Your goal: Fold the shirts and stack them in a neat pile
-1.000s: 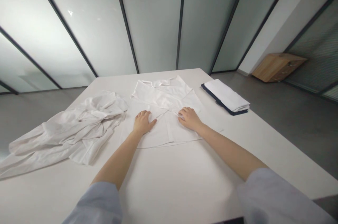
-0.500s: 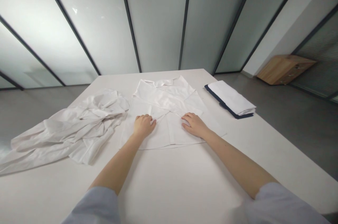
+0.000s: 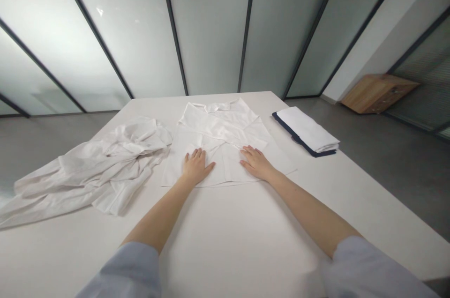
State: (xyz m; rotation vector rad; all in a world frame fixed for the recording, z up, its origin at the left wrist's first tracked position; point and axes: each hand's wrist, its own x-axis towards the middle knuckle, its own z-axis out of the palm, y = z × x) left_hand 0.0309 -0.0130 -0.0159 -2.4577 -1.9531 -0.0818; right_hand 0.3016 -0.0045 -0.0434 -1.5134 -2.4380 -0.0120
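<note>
A white shirt [image 3: 225, 124] lies spread on the table, its collar at the far end and its hem towards me. The sleeves are folded in across its middle. My left hand [image 3: 197, 167] rests flat on the lower left part of the shirt, fingers spread. On the lower right part lies my right hand [image 3: 256, 162], also flat with its fingers apart. Neither hand grips the cloth.
A crumpled white garment [image 3: 101, 167] lies to the left, hanging past the table's edge. On the right sits a folded white garment [image 3: 305, 127] on a dark blue flat piece [image 3: 318, 154]. The white table [image 3: 228, 242] stands before frosted glass panels [image 3: 211, 31]. A wooden cabinet [image 3: 376, 94] is beyond it.
The shirt's near hem has shifted away from me. My left hand has flattened and its fingers have spread; the right hand has flattened too.
</note>
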